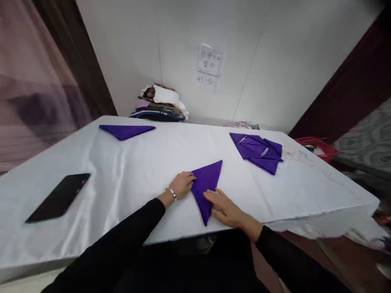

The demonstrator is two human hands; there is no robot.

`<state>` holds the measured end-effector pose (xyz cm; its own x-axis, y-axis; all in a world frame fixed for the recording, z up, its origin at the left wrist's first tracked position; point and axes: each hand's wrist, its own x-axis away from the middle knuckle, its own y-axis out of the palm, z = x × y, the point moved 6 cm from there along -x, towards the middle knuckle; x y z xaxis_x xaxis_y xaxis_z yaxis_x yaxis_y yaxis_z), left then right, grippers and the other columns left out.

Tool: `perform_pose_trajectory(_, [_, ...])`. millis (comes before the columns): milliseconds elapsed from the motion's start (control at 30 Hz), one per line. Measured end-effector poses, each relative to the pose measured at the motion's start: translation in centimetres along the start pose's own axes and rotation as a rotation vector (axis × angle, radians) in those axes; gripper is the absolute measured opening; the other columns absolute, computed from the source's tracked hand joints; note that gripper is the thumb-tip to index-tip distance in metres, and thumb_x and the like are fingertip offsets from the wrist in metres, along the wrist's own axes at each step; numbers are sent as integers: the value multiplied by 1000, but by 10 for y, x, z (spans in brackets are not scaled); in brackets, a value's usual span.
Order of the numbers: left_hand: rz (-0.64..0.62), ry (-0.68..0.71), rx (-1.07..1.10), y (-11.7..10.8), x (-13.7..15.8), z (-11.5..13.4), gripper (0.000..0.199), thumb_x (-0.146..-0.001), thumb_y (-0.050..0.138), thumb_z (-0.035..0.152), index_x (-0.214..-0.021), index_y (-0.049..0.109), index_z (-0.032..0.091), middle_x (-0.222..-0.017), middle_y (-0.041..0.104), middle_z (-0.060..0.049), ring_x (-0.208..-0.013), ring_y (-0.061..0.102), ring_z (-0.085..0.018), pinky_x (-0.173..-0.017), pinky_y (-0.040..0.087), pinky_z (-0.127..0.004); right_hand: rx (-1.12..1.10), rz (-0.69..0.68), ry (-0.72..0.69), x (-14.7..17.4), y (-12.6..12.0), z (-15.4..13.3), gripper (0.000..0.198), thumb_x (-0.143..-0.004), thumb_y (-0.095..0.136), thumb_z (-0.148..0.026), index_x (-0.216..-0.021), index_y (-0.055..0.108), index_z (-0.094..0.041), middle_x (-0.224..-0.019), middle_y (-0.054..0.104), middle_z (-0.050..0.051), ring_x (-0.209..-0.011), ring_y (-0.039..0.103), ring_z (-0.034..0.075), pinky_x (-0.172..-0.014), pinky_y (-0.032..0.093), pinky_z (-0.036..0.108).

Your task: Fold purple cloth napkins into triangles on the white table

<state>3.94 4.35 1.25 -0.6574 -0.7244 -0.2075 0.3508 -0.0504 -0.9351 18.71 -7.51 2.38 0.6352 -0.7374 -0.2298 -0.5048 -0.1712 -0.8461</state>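
Note:
A purple napkin (205, 183), folded to a triangle, lies on the white-covered table (171, 148) in front of me. My left hand (182, 184) has its fingers bent over the napkin's left corner, closed on the edge; the fingertips are partly hidden. On the lower right side of the cloth, my right hand (225, 208) rests with fingers stretched out and holds nothing. Another folded purple napkin (126, 131) is at the far left of the table. Several purple napkins (256, 150) lie in an overlapping pile to the right, with small white labels showing.
A black tablet (59, 197) lies on the left. Stacked folded fabrics (161, 103) stand against the back wall, below a handwritten paper sign (210, 61). A red basket (324, 148) is beyond the right edge. The table's front edge is close to my body.

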Motion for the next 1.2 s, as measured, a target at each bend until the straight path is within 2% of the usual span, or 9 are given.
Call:
perform_pose_trajectory(167, [38,16,-100,1,2,5,30,-83,43,16,-107,61,20,-111,60,-6,-99,52,-21,-86,41,-37,173,69,413,-31,-20,58,60,-92,33,-46,-140,31,-10,-147,27,16,-137,17,26,-109,14,46])
perform_pose_trajectory(333, [23,10,-223,-8,-7,18,25,-79,45,11,-93,64,19,-99,63,-7,-94,53,-22,-84,38,-40,311,43,619,-55,-22,95,68,-90,31,-52,-140,30,-5,-147,23,19,-137,16,29,-109,10,46])
perform_pose_trajectory(467, [35,-26,-229,-12,-23,31,19,-81,46,18,-78,65,16,-89,64,-10,-93,55,-24,-87,38,-41,315,-6,647,-58,-14,102,70,-90,31,-55,-140,29,-6,-148,23,18,-138,14,28,-109,9,45])
perform_pose_trajectory(567, [75,-12,-160,-2,-31,36,29,-85,46,28,-104,62,13,-118,58,-13,-115,48,-25,-99,34,-39,320,0,631,-54,-12,101,68,-90,30,-54,-141,29,-8,-148,21,16,-138,13,26,-109,8,44])
perform_pose_trajectory(633, [30,-50,-132,13,-34,32,44,-86,44,35,-123,51,10,-136,45,-15,-128,36,-27,-105,29,-40,316,2,620,-52,-12,102,67,-91,28,-54,-141,29,-11,-149,21,15,-138,13,25,-109,8,43])
perform_pose_trajectory(700, [-48,-95,-122,29,-33,24,55,-87,41,41,-131,43,8,-143,36,-16,-133,28,-29,-108,25,-42,310,1,620,-53,-13,106,67,-91,27,-55,-142,28,-12,-149,21,14,-138,13,24,-109,7,43])
perform_pose_trajectory(800, [-102,-110,-121,40,-31,18,61,-88,35,45,-135,38,7,-146,30,-16,-136,21,-28,-111,20,-43,308,-13,663,-59,-17,119,69,-90,25,-56,-142,27,-10,-149,20,14,-138,13,25,-109,6,44])
perform_pose_trajectory(1067, [-99,-126,-120,39,-30,18,61,-88,34,46,-136,38,8,-147,29,-14,-137,20,-27,-112,18,-41,323,-31,807,-78,-28,159,75,-89,23,-60,-143,22,-8,-151,15,15,-139,7,25,-108,4,46])
perform_pose_trajectory(1200, [-94,-127,-115,40,-30,18,61,-88,34,47,-135,38,8,-147,29,-14,-137,19,-27,-112,17,-42,278,37,856,-81,-34,180,74,-88,27,-59,-143,21,-10,-151,12,12,-139,6,23,-109,0,46])
